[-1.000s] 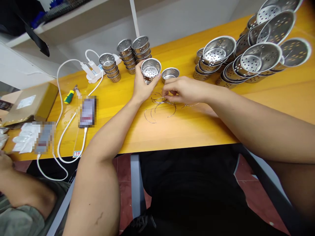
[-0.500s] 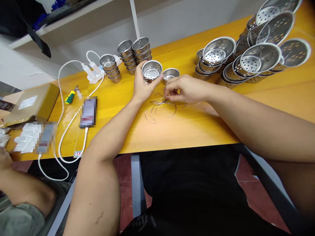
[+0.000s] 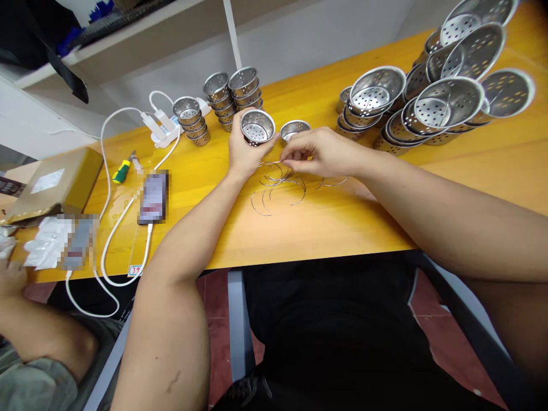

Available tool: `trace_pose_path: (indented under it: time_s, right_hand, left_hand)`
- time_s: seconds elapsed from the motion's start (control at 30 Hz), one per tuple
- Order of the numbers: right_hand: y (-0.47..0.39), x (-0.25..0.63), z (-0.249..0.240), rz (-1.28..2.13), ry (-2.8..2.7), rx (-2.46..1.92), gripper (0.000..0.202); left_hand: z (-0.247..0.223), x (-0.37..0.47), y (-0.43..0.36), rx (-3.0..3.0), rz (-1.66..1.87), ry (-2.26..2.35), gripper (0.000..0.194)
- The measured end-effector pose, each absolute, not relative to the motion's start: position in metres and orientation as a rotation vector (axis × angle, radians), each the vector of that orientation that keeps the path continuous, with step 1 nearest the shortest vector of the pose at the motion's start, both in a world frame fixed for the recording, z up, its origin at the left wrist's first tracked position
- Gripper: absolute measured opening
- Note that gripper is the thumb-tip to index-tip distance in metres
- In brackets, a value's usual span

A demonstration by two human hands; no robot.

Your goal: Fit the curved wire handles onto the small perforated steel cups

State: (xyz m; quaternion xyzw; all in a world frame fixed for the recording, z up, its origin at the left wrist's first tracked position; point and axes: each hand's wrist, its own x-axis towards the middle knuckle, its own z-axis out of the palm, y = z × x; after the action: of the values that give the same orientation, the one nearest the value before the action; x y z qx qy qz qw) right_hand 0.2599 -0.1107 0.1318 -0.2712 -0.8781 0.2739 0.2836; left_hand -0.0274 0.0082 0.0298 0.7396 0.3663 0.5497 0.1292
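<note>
My left hand (image 3: 244,153) is wrapped round a perforated metal cup (image 3: 258,130), its open mouth tilted up. Just right of it, my right hand (image 3: 319,151) has thumb and fingertips pinched together on one end of a thin curved metal wire (image 3: 270,163); the fingers partly hide the grip. Below both hands lies a loose group of curved wires (image 3: 305,188) on the yellow table (image 3: 317,228). A second small perforated cup (image 3: 294,127) stands behind my right hand, its lower part covered by the fingers.
Larger perforated baskets (image 3: 449,103) are stacked at the right. Stacked small cups (image 3: 187,108) stand at the back, beside a power strip (image 3: 165,134). Leftward lie a phone (image 3: 153,197), a green-yellow screwdriver (image 3: 122,171), white cables and a cardboard box (image 3: 55,182). Another person's arm (image 3: 38,319) rests lower left.
My left hand and the cup have shifted slightly left and down. My right hand has moved a little left, and a wire now shows at its fingertips, reaching toward the left hand.
</note>
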Motion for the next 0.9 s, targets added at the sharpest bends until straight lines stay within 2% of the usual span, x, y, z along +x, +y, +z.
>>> trace_pose_path:
  time_s: [0.13,0.27,0.47,0.9]
  right_hand:
    - [-0.114,0.257,0.132,0.856,-2.275,-0.74,0.037]
    - [-0.116,0.254,0.133,0.919,-2.242,-0.696,0.035]
    - [-0.119,0.252,0.135,0.932,-2.137,-0.714,0.036]
    - [-0.104,0.261,0.129,0.455,-2.008,-1.111,0.058]
  left_hand:
    - [0.04,-0.024,-0.005,2.188,1.583,1.066,0.105]
    - [0.043,-0.023,-0.008,2.216,1.574,1.054,0.101]
    - [0.034,-0.022,0.0,2.104,1.496,1.054,0.106]
    - [0.039,-0.009,-0.023,2.341,1.364,0.886,0.095]
